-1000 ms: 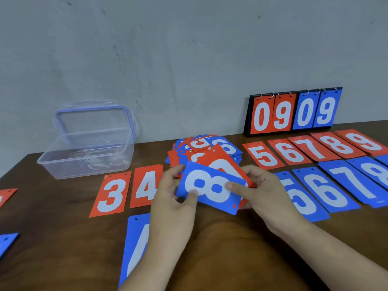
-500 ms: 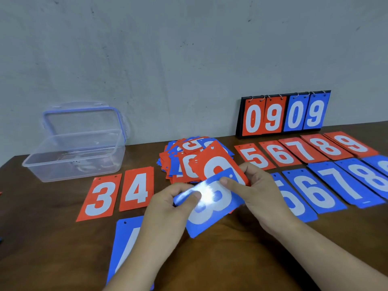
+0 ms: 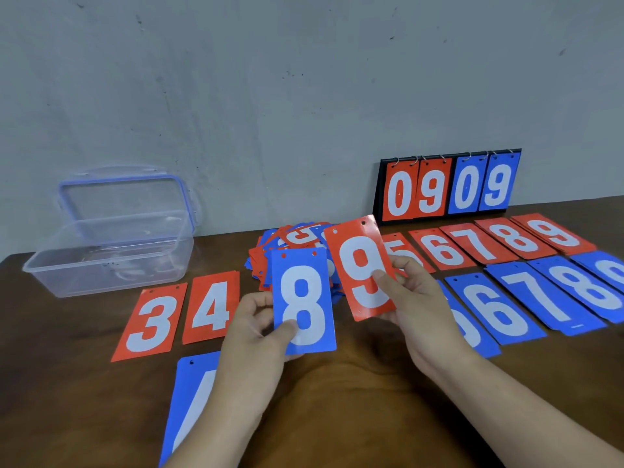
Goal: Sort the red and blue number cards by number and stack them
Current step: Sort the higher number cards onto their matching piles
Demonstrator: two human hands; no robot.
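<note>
1. The left hand (image 3: 256, 336) pinches the blue 8 card (image 3: 304, 302) upright, with the thumb on its lower face.
2. The right hand (image 3: 415, 309) pinches the red 9 card (image 3: 364, 268), which is tilted and just beside the blue 8 card.
3. Both held cards hide part of the mixed pile (image 3: 293, 239) behind them.
4. The right hand covers part of the red 5 card (image 3: 400, 244) lying on the table (image 3: 354, 417).
5. A clear box (image 3: 108, 258) sits far left, and a flip scoreboard (image 3: 449, 187) stands against the wall.

Two hands forward, each pinching one card.
The left hand (image 3: 256, 332) pinches the blue 8 (image 3: 304, 298) upright, thumb on its face; the right hand (image 3: 417, 309) pinches the red 9 (image 3: 361, 265), which leans left.
</note>
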